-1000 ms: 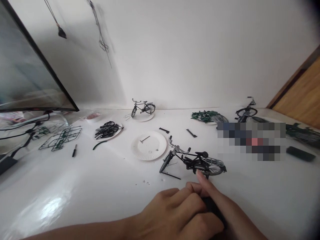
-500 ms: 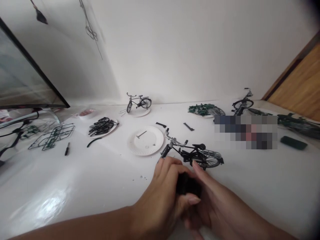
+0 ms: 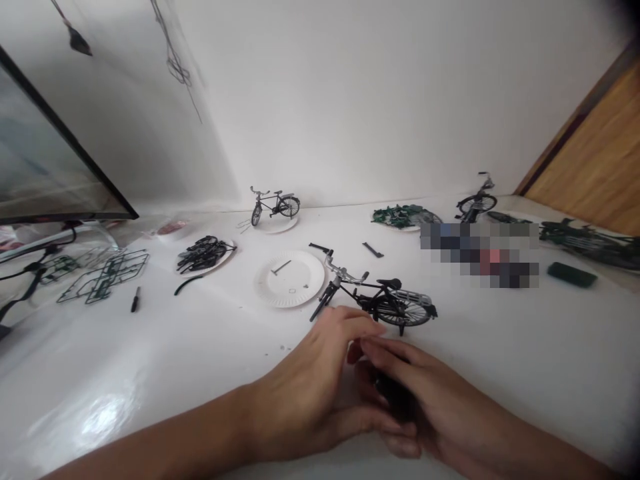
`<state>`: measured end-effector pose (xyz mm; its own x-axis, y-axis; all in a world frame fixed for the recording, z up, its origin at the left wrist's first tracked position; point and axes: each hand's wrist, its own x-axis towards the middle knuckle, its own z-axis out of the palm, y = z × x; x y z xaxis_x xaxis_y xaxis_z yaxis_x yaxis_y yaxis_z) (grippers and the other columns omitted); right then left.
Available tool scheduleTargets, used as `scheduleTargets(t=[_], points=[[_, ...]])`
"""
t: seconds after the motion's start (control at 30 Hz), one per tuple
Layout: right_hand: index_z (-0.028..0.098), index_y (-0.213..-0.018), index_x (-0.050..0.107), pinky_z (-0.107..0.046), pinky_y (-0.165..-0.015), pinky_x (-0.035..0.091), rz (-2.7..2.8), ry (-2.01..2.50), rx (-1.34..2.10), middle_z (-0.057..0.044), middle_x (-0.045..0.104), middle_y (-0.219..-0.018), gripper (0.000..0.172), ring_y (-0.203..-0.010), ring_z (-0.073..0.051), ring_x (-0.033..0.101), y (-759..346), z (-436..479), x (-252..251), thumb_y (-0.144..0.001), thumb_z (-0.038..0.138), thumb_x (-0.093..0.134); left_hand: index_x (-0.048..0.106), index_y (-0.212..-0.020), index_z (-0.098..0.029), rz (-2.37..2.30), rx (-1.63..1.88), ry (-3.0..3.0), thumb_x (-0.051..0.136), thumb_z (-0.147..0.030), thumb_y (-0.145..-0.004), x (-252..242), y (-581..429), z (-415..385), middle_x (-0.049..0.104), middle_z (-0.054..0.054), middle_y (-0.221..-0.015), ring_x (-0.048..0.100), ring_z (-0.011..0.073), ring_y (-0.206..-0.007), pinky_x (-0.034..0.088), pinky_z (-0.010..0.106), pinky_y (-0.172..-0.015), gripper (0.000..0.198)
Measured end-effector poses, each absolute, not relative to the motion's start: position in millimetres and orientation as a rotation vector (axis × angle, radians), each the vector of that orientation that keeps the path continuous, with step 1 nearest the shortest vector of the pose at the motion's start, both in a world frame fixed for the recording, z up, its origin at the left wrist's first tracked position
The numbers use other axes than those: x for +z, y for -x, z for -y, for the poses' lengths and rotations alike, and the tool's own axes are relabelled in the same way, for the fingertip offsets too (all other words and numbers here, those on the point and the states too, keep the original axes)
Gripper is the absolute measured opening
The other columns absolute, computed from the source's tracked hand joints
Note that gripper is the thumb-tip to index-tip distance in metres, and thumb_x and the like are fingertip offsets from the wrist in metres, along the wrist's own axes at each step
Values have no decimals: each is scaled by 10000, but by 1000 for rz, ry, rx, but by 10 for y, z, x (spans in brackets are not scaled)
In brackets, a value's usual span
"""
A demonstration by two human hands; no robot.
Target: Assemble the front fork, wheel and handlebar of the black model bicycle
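My right hand [image 3: 425,393] is closed around a small dark object [image 3: 395,395], mostly covered by the fingers; its kind does not show. My left hand [image 3: 330,380] curls round the same object from the other side, thumb along its lower edge and fingertips against the right hand. Just beyond my hands stands a black and grey model bicycle [image 3: 383,297], with handlebar, saddle, rear rack and rear wheel. Its front fork is bare of a wheel. Left of it lies a white paper plate [image 3: 267,293] with a thin T-shaped piece [image 3: 281,267] and tiny bits.
Other model bicycles [image 3: 275,204] [image 3: 477,200] stand by the wall. Around lie a plate of black parts [image 3: 206,254], green parts [image 3: 400,216], green sprue frames [image 3: 105,275], a small screwdriver [image 3: 135,300], dark strips [image 3: 373,250] and a green block [image 3: 571,274]. A screen [image 3: 50,147] rises at left.
My hands have turned; the dark object now sits deeper in my right hand and my left fingers have spread further from the thumb. The view has shifted slightly.
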<state>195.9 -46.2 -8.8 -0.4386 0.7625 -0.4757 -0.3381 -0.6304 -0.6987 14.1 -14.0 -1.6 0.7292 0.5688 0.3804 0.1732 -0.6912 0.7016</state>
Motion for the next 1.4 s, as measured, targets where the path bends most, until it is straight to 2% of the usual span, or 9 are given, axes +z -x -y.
scheduleTargets(t=[0.13, 0.3, 0.43, 0.53, 0.67, 0.83, 0.93, 1.07, 1.4], points=[[193, -789, 503, -147, -394, 252, 716, 1054, 2246, 75, 435, -575, 287, -414, -20, 271, -1991, 455, -22, -945, 428, 555, 500, -1141, -183, -500, 847, -2354, 587, -129, -922, -39, -143, 159, 547, 78, -1127, 530, 167, -1058, 451, 310, -972, 241], [198, -772, 501, -150, -356, 275, 795, 1111, 2199, 77, 430, -522, 332, -358, -29, 277, -1934, 490, 11, -919, 493, 532, 555, -1082, -162, -506, 932, -2329, 578, -136, -927, -23, -151, 200, 571, 70, -1041, 533, 162, -959, 453, 320, -900, 159], [193, -792, 519, -164, -358, 383, 729, 1036, 2195, 49, 468, -548, 372, -371, -66, 428, -1915, 467, -24, -963, 490, 376, 554, -1026, -147, -605, 932, -2203, 507, -140, -948, -30, -167, 200, 539, 81, -1045, 522, 168, -975, 467, 326, -887, 92], [171, -809, 557, -182, -374, 464, 697, 955, 2274, 4, 565, -647, 506, -415, -87, 555, -1939, 439, -47, -982, 553, 274, 553, -1003, -154, -691, 846, -2091, 439, -154, -977, -64, -184, 193, 525, 72, -1049, 533, 148, -958, 480, 311, -888, 116], [134, -777, 595, -184, -354, 474, 697, 902, 2393, -31, 595, -690, 703, -407, -90, 583, -1959, 430, -72, -942, 700, 213, 558, -1105, -181, -775, 814, -2088, 453, -193, -985, -93, -194, 193, 546, 59, -1088, 543, 145, -990, 478, 310, -902, 159], [169, -781, 601, -265, -475, 554, 580, 855, 2260, 29, 498, -604, 530, -500, -118, 564, -1936, 441, -97, -950, 626, 393, 530, -1264, -180, -686, 758, -2298, 621, -317, -917, -57, -182, 165, 562, 84, -1251, 530, 193, -1133, 449, 357, -1001, 384], [172, -839, 636, -271, -618, 559, 496, 857, 2162, 24, 536, -652, 460, -565, -103, 537, -1933, 454, -112, -948, 583, 463, 528, -1293, -163, -631, 755, -2355, 688, -366, -869, -33, -183, 137, 585, 100, -1284, 537, 205, -1179, 437, 362, -1035, 496], [151, -827, 656, -220, -604, 502, 487, 930, 2150, -24, 611, -716, 472, -653, -120, 588, -1940, 467, -113, -946, 573, 480, 545, -1279, -131, -599, 755, -2412, 759, -389, -796, -28, -188, 140, 607, 119, -1282, 548, 215, -1194, 444, 351, -1040, 587], [143, -892, 677, -343, -853, 516, 553, 746, 2203, -52, 645, -821, 511, -783, -158, 635, -1954, 433, -42, -997, 543, 378, 514, -1312, -200, -645, 867, -2237, 703, -220, -860, -130, -205, 229, 565, 79, -1318, 541, 173, -1202, 472, 307, -1023, 491]])
